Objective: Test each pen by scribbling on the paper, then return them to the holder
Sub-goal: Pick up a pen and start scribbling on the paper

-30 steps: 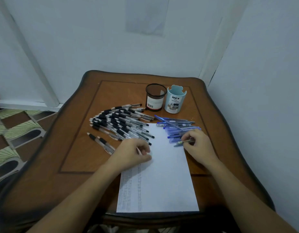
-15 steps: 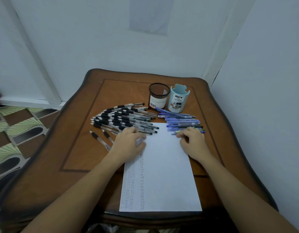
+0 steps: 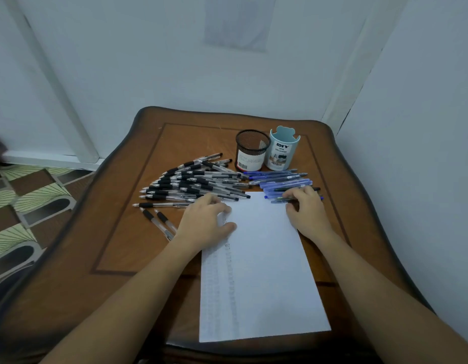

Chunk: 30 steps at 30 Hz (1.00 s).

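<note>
A white sheet of paper (image 3: 267, 258) lies on the wooden table (image 3: 117, 245), with faint scribble columns down its left side. My left hand (image 3: 205, 223) rests on the sheet's top left corner with its fingers curled. Something pale shows between thumb and fingers, and I cannot tell what it is. My right hand (image 3: 307, 210) lies at the sheet's top right corner, its fingertips pinching a dark green pen (image 3: 279, 199) at the near edge of the blue pen pile (image 3: 280, 179). Behind them stand a black mesh holder (image 3: 251, 151) and a light blue holder (image 3: 283, 151).
A large fan of black-grip pens (image 3: 196, 182) lies left of the paper's top. Two more black pens (image 3: 159, 219) lie apart beside my left wrist. White walls close off the back and right. Patterned floor (image 3: 30, 200) shows to the left.
The view tilted up slightly. My right hand shifted a little along the blue pile with the green pen under its fingers. My left hand stayed on the paper's corner.
</note>
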Each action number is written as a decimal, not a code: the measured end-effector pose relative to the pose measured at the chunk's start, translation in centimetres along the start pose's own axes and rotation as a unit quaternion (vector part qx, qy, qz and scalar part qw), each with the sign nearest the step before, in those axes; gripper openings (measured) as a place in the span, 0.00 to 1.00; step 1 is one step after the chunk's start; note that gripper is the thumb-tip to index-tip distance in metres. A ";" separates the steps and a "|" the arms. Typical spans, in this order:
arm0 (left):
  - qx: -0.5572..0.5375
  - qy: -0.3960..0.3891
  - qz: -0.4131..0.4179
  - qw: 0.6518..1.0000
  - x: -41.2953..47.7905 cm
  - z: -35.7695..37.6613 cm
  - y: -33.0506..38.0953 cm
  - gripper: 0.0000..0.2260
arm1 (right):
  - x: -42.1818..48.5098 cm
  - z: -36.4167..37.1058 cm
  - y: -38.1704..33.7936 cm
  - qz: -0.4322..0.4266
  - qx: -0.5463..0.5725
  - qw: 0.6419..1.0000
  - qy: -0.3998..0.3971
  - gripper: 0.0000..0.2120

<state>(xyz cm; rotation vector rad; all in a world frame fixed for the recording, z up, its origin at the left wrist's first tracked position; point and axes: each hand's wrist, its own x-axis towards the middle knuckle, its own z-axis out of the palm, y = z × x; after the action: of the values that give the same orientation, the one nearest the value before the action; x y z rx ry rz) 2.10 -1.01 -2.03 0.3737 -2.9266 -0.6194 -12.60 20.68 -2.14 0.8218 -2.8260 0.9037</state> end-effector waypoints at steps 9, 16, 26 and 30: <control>0.028 -0.043 0.021 0.998 -2.4 0.5 2.2 0.24 | -0.7 -1.3 0.2 0.001 -0.091 0.996 -0.019 0.07; 0.086 -0.088 -0.009 0.992 -3.8 0.0 3.6 0.41 | -0.8 -2.5 -0.1 0.006 -0.127 0.987 -0.096 0.11; 0.075 -0.103 -0.012 0.992 -4.4 -0.1 3.8 0.42 | -1.2 -3.3 -0.7 0.002 -0.123 0.986 -0.109 0.07; 0.023 -0.061 0.017 0.998 -5.5 -0.4 3.9 0.29 | -1.8 -3.9 -1.4 -0.011 -0.084 0.992 -0.092 0.07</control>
<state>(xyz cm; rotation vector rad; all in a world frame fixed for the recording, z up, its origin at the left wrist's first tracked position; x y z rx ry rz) 6.62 3.72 -0.44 0.2998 -3.0610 -0.5923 -10.68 22.76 1.46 0.9560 -2.9909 0.6049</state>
